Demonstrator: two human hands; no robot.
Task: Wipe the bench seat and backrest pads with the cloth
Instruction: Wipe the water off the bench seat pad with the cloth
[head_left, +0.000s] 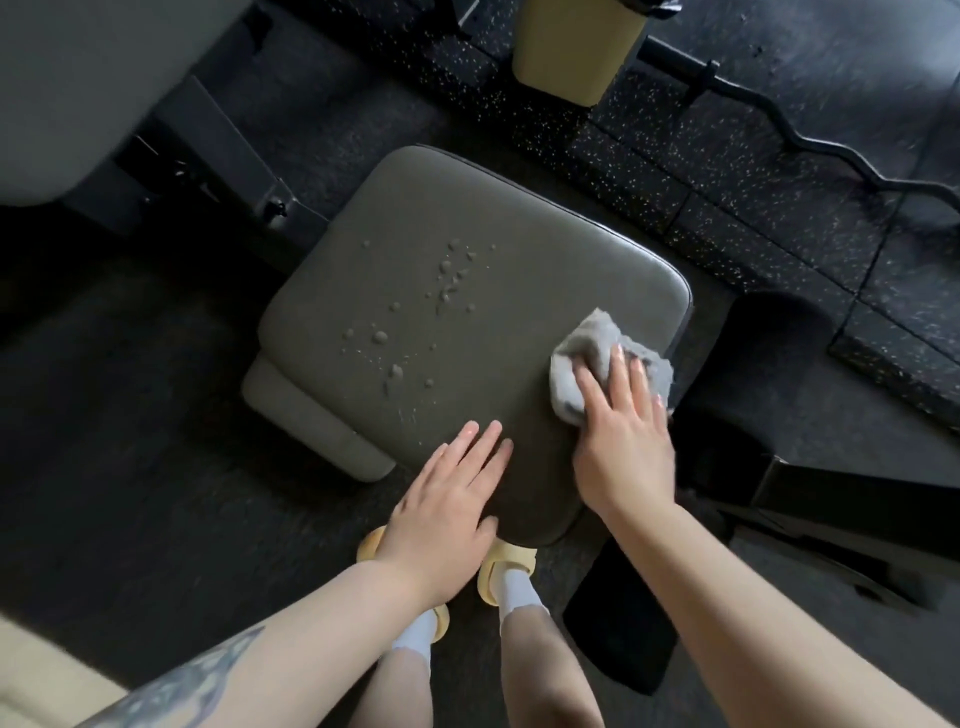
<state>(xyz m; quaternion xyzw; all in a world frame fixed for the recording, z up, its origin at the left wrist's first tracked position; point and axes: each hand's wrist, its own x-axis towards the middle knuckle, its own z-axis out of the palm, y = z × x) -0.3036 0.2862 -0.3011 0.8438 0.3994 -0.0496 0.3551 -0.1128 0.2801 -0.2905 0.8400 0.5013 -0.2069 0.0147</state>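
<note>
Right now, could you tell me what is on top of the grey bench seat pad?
On the grey padded seat: scattered water droplets, the crumpled grey cloth pressed under the right hand, and the left hand resting flat. The surface beneath the cloth and hands is hidden.

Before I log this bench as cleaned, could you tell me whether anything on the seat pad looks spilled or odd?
Yes: liquid droplets sit scattered across the middle of the seat pad, not yet wiped. The right hand presses the grey cloth near the pad's right edge, clear of them. The left hand rests flat on the near end.
</note>
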